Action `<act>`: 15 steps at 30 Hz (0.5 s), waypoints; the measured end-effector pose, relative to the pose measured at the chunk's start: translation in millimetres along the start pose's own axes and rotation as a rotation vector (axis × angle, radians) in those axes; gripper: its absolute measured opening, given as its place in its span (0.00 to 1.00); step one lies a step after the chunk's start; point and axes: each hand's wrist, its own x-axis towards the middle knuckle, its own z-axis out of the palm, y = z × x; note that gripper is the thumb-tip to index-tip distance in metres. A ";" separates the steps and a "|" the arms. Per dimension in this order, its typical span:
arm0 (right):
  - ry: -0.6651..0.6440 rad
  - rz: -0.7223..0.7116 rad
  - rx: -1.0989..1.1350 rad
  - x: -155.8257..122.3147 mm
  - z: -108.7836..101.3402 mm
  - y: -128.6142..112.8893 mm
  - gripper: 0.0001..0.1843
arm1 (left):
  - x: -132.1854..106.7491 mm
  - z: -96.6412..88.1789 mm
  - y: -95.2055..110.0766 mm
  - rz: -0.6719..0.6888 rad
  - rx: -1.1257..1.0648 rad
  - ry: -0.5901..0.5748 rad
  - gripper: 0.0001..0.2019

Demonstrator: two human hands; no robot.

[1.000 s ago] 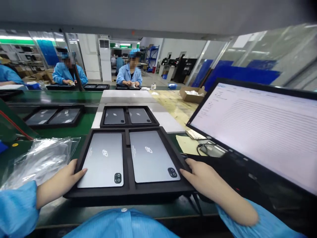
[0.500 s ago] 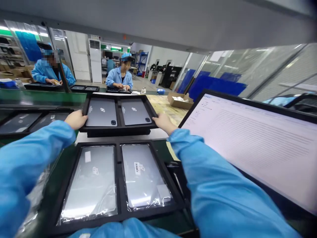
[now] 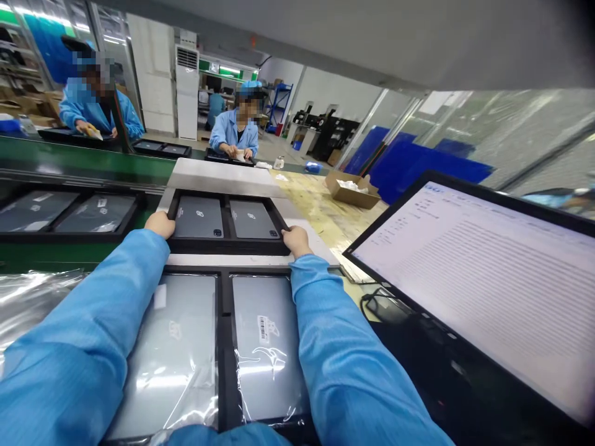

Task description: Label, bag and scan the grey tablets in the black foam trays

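Observation:
Both my hands grip a black tray (image 3: 226,214) by its two short sides, over a pale board. My left hand (image 3: 160,225) is closed on its left rim, my right hand (image 3: 296,240) on its right rim. Two grey tablets, the left one (image 3: 199,218) and the right one (image 3: 253,220), lie back up in its compartments. Nearer my body lies another black tray (image 3: 225,347) with two bagged tablets, the left (image 3: 174,359) plain with a small white label, the right (image 3: 267,347) with a barcode sticker. My sleeves cover parts of its sides.
A monitor (image 3: 488,279) stands close on the right. To the left, another tray (image 3: 69,214) of tablets sits on the green bench. Clear plastic film (image 3: 35,303) lies below it. A cardboard box (image 3: 353,191) is beyond the board. Two co-workers sit across the bench.
The held tray has come down onto the pale board, which now shows behind and in front of it. My hands still grip its sides. The view has shifted somewhat.

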 end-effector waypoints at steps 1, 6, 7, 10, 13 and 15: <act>-0.002 0.037 0.007 0.7 1.8 2.2 0.19 | -0.4 0.5 0.1 -0.002 -0.008 -0.003 0.17; 0.078 0.114 0.022 -2.9 -11.8 -19.7 0.20 | -8.2 2.5 0.8 -0.017 -0.092 0.015 0.18; 0.134 0.079 0.040 -8.2 -20.8 -35.4 0.20 | -10.8 1.5 1.1 -0.025 -0.117 0.037 0.20; 0.204 -0.295 0.295 -55.6 -55.7 -98.0 0.15 | -19.9 -4.6 3.8 -0.047 -0.172 0.122 0.25; -0.282 -0.795 0.731 -148.1 -83.7 -150.3 0.12 | -30.7 -10.4 8.5 -0.027 -0.163 0.187 0.27; -0.607 -0.962 0.849 -208.3 -90.8 -168.9 0.10 | -35.8 -11.2 12.0 0.014 -0.123 0.219 0.28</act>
